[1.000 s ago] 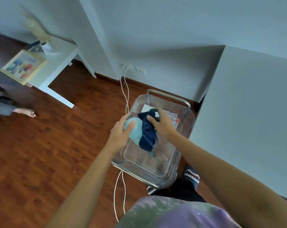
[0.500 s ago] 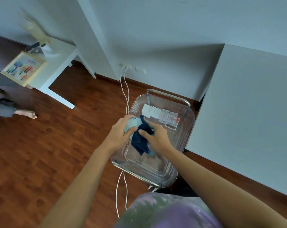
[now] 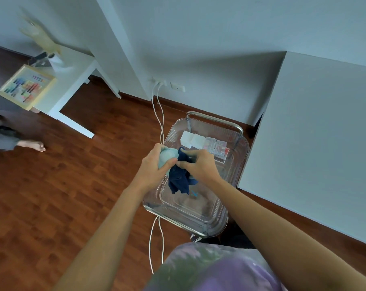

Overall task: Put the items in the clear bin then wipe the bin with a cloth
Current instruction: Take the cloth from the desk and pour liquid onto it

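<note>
A clear bin (image 3: pixel 236 181) with metal handles stands on the wooden floor below me. At its far end lie two white blocks (image 3: pixel 191 139) and small clear boxes with red parts (image 3: pixel 219 147). Above the bin's left rim my left hand (image 3: pixel 156 165) is shut on a pale blue soft object (image 3: pixel 166 156). My right hand (image 3: pixel 199 165) pinches a dark blue cloth (image 3: pixel 180 181) that hangs down into the bin and touches the pale blue object. The two hands meet at the cloth.
A large white tabletop (image 3: pixel 316 139) borders the bin on the right. Two white cables (image 3: pixel 159 114) run from a wall socket under the bin. A white desk (image 3: pixel 73 85) with a colourful framed board (image 3: pixel 26 87) stands far left, and a person's bare foot (image 3: pixel 34 144) rests nearby.
My right hand has pulled back from over the items, uncovering the white blocks and clear boxes. The cloth has bunched between both hands, closer to the left rim.
</note>
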`<control>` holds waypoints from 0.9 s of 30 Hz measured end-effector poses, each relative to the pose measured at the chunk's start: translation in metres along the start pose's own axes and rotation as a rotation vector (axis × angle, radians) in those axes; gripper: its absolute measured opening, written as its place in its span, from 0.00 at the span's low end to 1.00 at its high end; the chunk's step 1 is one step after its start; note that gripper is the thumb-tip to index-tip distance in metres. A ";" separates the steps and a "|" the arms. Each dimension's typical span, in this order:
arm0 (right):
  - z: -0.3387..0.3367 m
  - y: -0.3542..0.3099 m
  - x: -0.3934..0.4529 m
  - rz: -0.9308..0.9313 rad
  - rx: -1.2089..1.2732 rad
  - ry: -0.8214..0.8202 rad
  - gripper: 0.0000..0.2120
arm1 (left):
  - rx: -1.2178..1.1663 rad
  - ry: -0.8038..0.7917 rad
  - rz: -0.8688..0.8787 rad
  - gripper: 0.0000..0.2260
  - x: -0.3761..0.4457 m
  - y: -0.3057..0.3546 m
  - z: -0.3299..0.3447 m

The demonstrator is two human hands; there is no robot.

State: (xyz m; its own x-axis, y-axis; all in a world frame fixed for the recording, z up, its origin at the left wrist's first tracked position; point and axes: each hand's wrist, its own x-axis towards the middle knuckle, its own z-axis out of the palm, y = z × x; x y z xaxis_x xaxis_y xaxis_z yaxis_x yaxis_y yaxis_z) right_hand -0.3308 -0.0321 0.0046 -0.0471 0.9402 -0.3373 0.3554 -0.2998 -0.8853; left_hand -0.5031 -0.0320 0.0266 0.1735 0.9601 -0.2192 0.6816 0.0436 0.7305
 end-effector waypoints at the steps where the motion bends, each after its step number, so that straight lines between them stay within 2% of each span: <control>1: -0.003 -0.001 0.005 0.014 -0.013 -0.010 0.14 | 0.005 -0.004 0.001 0.12 0.000 -0.001 0.000; 8: -0.018 -0.015 0.033 0.034 -0.215 -0.103 0.17 | -0.001 -0.040 -0.004 0.11 0.002 0.000 -0.001; 12: -0.019 -0.022 0.037 0.032 -0.300 -0.086 0.17 | 0.013 -0.035 -0.001 0.11 0.002 0.001 0.000; 16: -0.012 -0.013 0.017 -0.064 -0.313 -0.062 0.16 | 0.026 -0.019 -0.006 0.11 0.002 0.001 0.003; 20: -0.002 -0.001 -0.001 -0.069 -0.303 -0.076 0.27 | 0.027 -0.004 -0.024 0.12 0.001 -0.001 0.005; 27: -0.017 -0.010 0.020 -0.041 -0.248 -0.078 0.17 | 0.008 -0.043 -0.028 0.12 -0.002 -0.003 0.001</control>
State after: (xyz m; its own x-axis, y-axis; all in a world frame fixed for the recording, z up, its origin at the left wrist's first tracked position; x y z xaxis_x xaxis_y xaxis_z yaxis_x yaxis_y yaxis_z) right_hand -0.3192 -0.0077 0.0127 -0.1342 0.9326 -0.3352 0.5694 -0.2043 -0.7963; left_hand -0.5042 -0.0342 0.0241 0.1842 0.9458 -0.2673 0.6921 0.0683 0.7186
